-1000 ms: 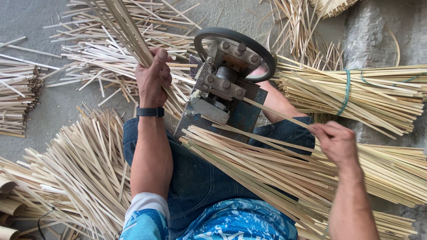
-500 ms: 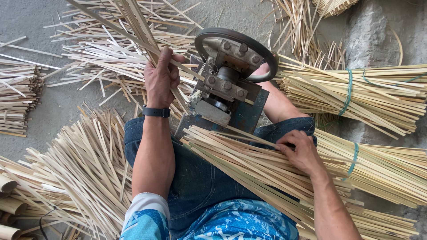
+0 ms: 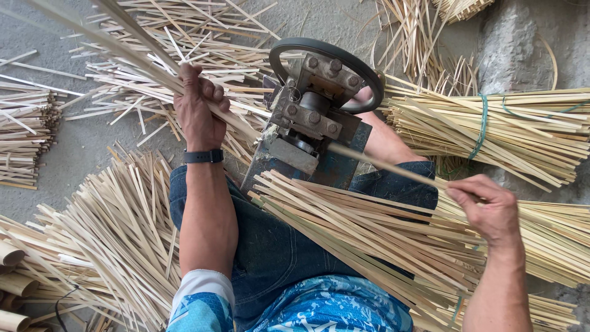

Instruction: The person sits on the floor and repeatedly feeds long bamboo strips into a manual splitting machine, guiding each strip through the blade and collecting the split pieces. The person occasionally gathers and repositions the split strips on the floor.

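Left hand (image 3: pixel 198 109): raised, forearm straight up from the lap, black wristband (image 3: pixel 203 156) at the wrist. Fingers wrapped shut round a sheaf of split strips (image 3: pixel 132 52), pale, thin and flat, which fans away to the upper left from the machine's left side.

Right hand (image 3: pixel 488 209): low at the right, knuckles up, thumb and fingers pinched on a single bamboo strip (image 3: pixel 387 166). The strip runs straight and slanted from the hand up-left into the splitting machine (image 3: pixel 313 126).

Machine: grey bolted metal block on a blue-grey plate, dark ring-shaped wheel (image 3: pixel 326 71) behind it, set between the knees.

Across the denim lap lies a loose stack of bamboo strips (image 3: pixel 356 233), squared ends toward the machine. Tied bundle (image 3: pixel 491 132) with green cord at right. Scattered slivers (image 3: pixel 104 227) cover the concrete floor at left.
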`<state>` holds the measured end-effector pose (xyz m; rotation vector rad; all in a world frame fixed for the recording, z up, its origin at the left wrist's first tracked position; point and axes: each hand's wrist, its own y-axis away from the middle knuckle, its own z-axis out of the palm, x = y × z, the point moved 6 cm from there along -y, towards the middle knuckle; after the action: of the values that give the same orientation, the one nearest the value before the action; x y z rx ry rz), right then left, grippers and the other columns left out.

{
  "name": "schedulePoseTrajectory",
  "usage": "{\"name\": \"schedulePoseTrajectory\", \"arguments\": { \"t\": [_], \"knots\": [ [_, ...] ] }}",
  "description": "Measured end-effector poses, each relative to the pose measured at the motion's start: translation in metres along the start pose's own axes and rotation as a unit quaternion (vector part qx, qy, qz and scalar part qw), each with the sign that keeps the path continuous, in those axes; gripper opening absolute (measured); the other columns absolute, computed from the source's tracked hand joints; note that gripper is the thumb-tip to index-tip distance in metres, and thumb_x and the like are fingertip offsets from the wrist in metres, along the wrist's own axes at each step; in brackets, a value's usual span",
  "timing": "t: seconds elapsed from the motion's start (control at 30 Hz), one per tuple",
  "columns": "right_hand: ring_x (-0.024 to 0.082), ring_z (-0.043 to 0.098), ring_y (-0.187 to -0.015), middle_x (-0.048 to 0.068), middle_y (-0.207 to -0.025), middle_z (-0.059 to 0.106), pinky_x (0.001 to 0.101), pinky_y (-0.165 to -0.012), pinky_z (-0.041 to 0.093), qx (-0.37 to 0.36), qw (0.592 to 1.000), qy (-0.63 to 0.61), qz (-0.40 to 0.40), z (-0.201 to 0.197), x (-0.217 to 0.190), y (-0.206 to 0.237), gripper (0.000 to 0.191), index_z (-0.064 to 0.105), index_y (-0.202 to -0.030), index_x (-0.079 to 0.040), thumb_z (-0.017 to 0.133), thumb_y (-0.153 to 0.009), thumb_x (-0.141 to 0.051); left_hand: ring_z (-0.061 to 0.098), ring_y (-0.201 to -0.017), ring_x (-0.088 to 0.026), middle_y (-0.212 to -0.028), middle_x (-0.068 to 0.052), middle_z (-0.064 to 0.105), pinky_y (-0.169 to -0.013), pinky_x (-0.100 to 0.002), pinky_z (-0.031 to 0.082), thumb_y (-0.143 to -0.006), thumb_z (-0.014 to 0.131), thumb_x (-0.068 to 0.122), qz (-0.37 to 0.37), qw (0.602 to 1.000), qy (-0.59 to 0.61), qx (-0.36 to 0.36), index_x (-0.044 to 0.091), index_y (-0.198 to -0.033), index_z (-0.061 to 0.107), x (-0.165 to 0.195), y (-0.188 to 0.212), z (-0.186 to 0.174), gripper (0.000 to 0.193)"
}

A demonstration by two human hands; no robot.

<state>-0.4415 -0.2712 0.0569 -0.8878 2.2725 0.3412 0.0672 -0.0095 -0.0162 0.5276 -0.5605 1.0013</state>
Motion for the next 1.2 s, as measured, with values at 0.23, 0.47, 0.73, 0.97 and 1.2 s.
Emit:
{"name": "schedulePoseTrajectory", "arguments": {
  "t": [0.23, 0.47, 0.73, 0.97, 1.2],
  "knots": [
    [0.015, 0.070, -0.085, 0.005, -0.098, 0.075, 0.0273, -0.064, 0.060, 0.005, 0.999, 0.043, 0.016, 0.043, -0.015, -0.021, 0.008, 0.080, -0.101, -0.014, 0.080, -0.093, -0.017, 0.058, -0.058, -0.006, -0.092, -0.011, 0.075, -0.045, -0.018, 0.049, -0.093, 0.080, 0.035, 0.003, 0.986, -0.160, -0.045, 0.001, -0.128, 0.062, -0.006, 0.008, 0.022, 0.051],
    [0.021, 0.069, -0.096, 0.007, -0.107, 0.070, 0.0352, -0.082, 0.059, 0.007, 0.994, 0.084, -0.067, 0.064, -0.035, -0.020, 0.032, 0.075, -0.117, -0.010, 0.079, -0.090, -0.027, 0.057, -0.059, -0.005, -0.095, -0.011, 0.076, -0.045, -0.018, 0.047, -0.095, 0.078, 0.030, -0.043, 0.984, -0.162, -0.057, 0.004, -0.119, 0.061, -0.015, 0.014, 0.032, 0.039],
    [0.020, 0.063, -0.097, 0.000, -0.102, 0.071, 0.0425, -0.089, 0.045, -0.144, 0.967, 0.190, -0.088, 0.112, -0.017, 0.008, 0.012, 0.078, -0.096, -0.020, 0.074, -0.088, -0.027, 0.053, -0.056, -0.006, -0.086, -0.010, 0.073, -0.042, -0.020, 0.043, -0.104, 0.066, 0.034, -0.045, 0.985, -0.134, -0.097, 0.006, -0.106, 0.063, -0.016, 0.012, 0.038, 0.028],
    [0.025, 0.057, -0.091, 0.008, -0.100, 0.068, 0.0434, -0.082, 0.041, -0.188, 0.955, 0.222, -0.065, 0.108, -0.011, 0.009, 0.024, 0.078, -0.105, -0.013, 0.074, -0.084, -0.024, 0.061, -0.064, -0.010, -0.088, -0.010, 0.074, -0.047, -0.022, 0.049, -0.104, 0.067, 0.036, -0.022, 0.989, -0.096, -0.113, 0.006, -0.110, 0.064, -0.015, 0.004, 0.026, 0.030],
    [0.017, 0.059, -0.097, 0.002, -0.104, 0.068, 0.0368, -0.090, 0.047, -0.167, 0.976, 0.123, -0.067, 0.092, -0.022, 0.013, 0.021, 0.076, -0.107, -0.015, 0.066, -0.094, -0.028, 0.070, -0.075, -0.020, -0.074, -0.005, 0.064, -0.068, -0.039, 0.068, -0.096, 0.070, 0.041, 0.012, 0.998, -0.029, -0.054, 0.003, -0.110, 0.063, 0.000, -0.004, 0.004, 0.040]
  ]
}}
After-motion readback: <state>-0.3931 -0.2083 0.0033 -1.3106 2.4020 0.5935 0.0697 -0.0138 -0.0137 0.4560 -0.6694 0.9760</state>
